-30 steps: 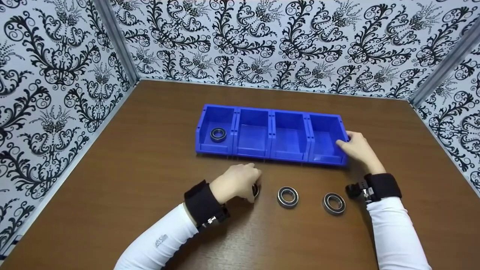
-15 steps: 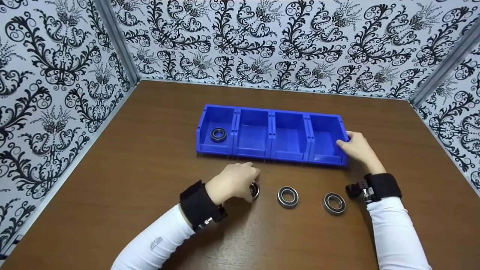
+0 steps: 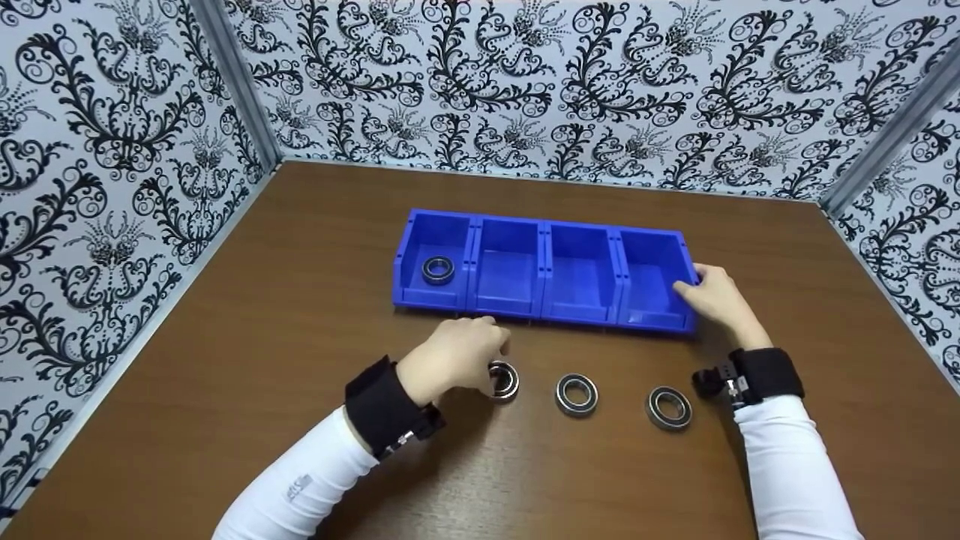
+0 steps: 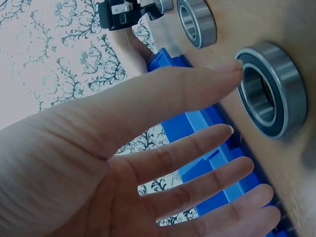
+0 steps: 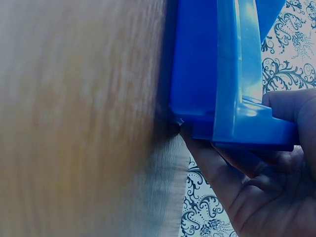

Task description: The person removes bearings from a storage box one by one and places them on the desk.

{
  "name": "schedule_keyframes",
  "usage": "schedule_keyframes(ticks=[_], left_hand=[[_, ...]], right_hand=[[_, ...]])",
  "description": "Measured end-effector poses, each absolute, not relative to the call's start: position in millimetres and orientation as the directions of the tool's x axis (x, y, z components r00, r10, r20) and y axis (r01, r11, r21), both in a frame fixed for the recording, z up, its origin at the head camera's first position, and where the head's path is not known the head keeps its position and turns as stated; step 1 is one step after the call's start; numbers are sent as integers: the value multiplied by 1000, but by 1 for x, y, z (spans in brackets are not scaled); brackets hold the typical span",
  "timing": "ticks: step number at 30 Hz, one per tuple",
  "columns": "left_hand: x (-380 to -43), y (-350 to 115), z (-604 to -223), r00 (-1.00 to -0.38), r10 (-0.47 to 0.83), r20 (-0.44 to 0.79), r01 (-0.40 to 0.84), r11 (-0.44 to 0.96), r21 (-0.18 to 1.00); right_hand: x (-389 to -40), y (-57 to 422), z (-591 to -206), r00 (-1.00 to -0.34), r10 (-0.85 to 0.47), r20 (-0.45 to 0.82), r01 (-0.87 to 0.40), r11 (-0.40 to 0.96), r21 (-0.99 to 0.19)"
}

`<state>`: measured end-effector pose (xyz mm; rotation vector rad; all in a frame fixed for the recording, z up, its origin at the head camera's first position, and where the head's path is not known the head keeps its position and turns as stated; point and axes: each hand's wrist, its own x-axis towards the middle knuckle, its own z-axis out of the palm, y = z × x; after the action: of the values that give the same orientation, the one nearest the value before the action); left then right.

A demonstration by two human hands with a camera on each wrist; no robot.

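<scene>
A ball bearing lies flat on the table beside my left hand. In the left wrist view the hand's fingers are extended and spread, and its thumb tip overlaps the edge of that bearing. The palm holds nothing. My right hand grips the right side wall of a row of joined blue bins. In the right wrist view the thumb is over the wall and the fingers are below and outside it. Another bearing sits in the leftmost bin.
Two more bearings lie on the brown table, a middle bearing and a right bearing, in a line in front of the bins. Patterned wall panels close off the back and sides.
My left hand has drawn back to the left from the nearest bearing, loosening around it and uncovering more of the ring. The right hand and the bins have stayed in place.
</scene>
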<state>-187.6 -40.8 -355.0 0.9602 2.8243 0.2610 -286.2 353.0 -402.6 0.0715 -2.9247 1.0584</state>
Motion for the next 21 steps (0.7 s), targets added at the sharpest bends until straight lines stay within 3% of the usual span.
schedule_keyframes(ticks=[21], left_hand=[[-198,-58,-335,-804,592,-55,561,787,258]], right_hand=[[-287,354,-402,-999,-29,46,-52,775,-629]])
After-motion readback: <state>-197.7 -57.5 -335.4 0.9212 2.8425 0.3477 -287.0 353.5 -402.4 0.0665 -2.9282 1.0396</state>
